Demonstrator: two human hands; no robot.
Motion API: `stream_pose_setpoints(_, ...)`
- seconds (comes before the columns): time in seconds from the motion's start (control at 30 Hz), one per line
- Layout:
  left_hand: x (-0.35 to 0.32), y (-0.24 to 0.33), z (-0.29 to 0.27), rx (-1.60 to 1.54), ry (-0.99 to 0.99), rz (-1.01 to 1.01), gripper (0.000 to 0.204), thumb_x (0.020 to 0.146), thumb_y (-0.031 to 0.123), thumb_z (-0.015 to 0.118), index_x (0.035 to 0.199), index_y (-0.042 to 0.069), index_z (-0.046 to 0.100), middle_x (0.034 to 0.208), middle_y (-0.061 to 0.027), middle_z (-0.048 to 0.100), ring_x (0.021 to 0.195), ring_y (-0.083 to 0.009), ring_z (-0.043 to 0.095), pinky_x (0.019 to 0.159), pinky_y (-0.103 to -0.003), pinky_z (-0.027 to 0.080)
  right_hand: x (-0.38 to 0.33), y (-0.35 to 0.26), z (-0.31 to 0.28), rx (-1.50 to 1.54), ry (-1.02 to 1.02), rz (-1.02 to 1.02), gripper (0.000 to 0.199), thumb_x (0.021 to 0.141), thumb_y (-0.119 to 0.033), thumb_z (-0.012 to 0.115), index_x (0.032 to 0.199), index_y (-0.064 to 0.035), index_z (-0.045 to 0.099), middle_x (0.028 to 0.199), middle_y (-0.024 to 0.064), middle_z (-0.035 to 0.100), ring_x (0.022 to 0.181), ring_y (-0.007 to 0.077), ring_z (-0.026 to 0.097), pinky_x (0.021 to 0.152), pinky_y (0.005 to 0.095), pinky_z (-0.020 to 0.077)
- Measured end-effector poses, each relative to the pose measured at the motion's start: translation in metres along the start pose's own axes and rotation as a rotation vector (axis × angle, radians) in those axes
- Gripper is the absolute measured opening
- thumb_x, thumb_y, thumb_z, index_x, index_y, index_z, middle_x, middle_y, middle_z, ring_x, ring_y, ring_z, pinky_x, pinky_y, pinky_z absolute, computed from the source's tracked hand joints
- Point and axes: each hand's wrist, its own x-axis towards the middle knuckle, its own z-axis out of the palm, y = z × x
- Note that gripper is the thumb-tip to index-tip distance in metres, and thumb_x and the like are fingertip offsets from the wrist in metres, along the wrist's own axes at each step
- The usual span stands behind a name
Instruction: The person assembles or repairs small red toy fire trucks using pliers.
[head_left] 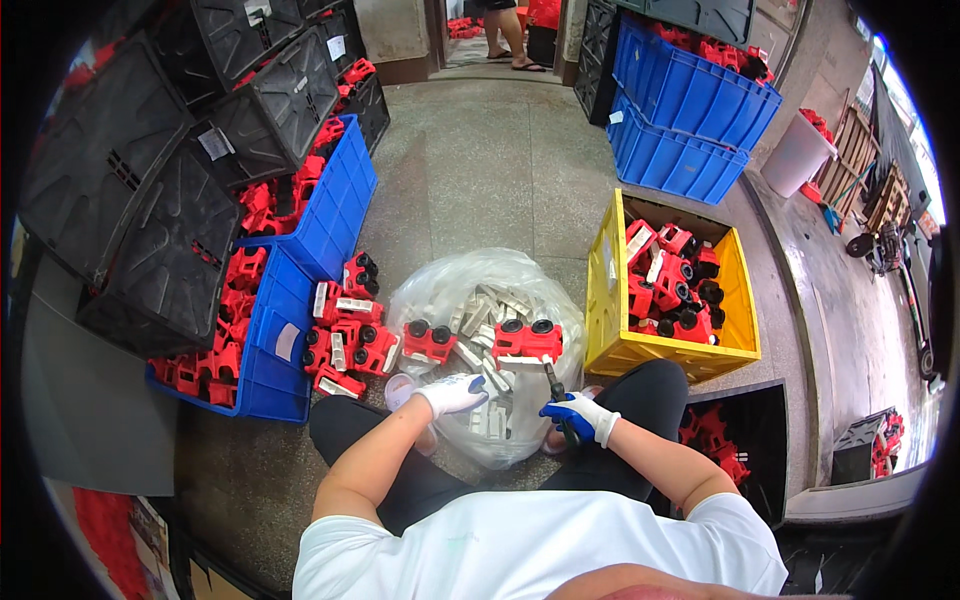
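Observation:
My right hand (585,416), in a white glove with a blue palm, is closed around a slim black hand tool (557,390). The tool's upper end reaches the lower edge of a red toy truck (527,342) with black wheels and a white strip. My left hand (455,395), gloved alike, stretches its fingers over loose white plastic parts (490,415). Whether it touches one is unclear. These parts fill a clear plastic bag (440,285) between my legs. Another red toy truck (428,341) rests at the bag's left side.
More red trucks (350,335) are piled left of the bag, beside blue crates (285,340) of trucks. A yellow crate (672,350) of trucks stands at the right. Black crates (150,200) are stacked far left, blue crates (680,100) far right. A person's legs (508,35) show in the doorway.

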Motion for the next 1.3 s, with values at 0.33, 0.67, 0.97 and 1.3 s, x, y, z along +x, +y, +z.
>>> stream_pose_setpoints(0.33, 0.003, 0.002, -0.004, 0.023, -0.149, -0.112, 0.056, 0.091, 0.045, 0.048, 0.128, 0.003, 0.049, 0.129, -0.0223, 0.052, 0.120, -0.0378, 0.049, 0.101, -0.041, 0.038, 0.005, -0.027, -0.002, 0.418, 0.079, 0.461, 0.026, 0.085, -0.029, 0.064, 0.096, -0.0061, 0.070, 0.074, 0.0035, 0.058, 0.067, 0.0116, 0.054, 0.061, 0.0252, 0.0431)
stream_pose_setpoints(0.67, 0.004, -0.004, 0.004, 0.022, 0.091, -0.035, 0.044, 0.091, 0.043, 0.044, 0.104, 0.006, 0.062, 0.104, -0.0210, 0.065, 0.098, -0.0399, 0.060, 0.084, -0.045, 0.046, 0.003, -0.026, -0.003, 0.464, 0.102, 0.501, 0.030, 0.082, -0.031, 0.066, 0.090, -0.0023, 0.068, 0.074, 0.0034, 0.060, 0.068, 0.0146, 0.055, 0.061, 0.0300, 0.0446)
stream_pose_setpoints(0.97, 0.079, 0.081, -0.215, -0.224, 0.725, 0.221, 0.055, 0.088, 0.032, 0.059, 0.133, 0.003, 0.046, 0.119, -0.0182, 0.062, 0.103, -0.0310, 0.063, 0.089, -0.036, 0.049, 0.012, -0.024, -0.001, 0.549, 0.091, 0.492, 0.031, 0.080, -0.032, 0.067, 0.089, -0.0029, 0.067, 0.074, 0.0058, 0.058, 0.065, 0.0163, 0.054, 0.057, 0.0323, 0.0436)
stream_pose_setpoints(1.3, 0.160, 0.217, -0.331, -0.117, 0.390, -0.130, 0.043, 0.088, 0.042, 0.055, 0.110, 0.007, 0.048, 0.083, -0.0118, 0.060, 0.061, -0.0205, 0.061, 0.052, -0.032, 0.052, 0.007, -0.025, 0.001, 0.641, 0.159, 0.484, 0.031, 0.077, -0.031, 0.071, 0.089, -0.0041, 0.063, 0.073, 0.0039, 0.054, 0.061, 0.0148, 0.050, 0.053, 0.0310, 0.0403)
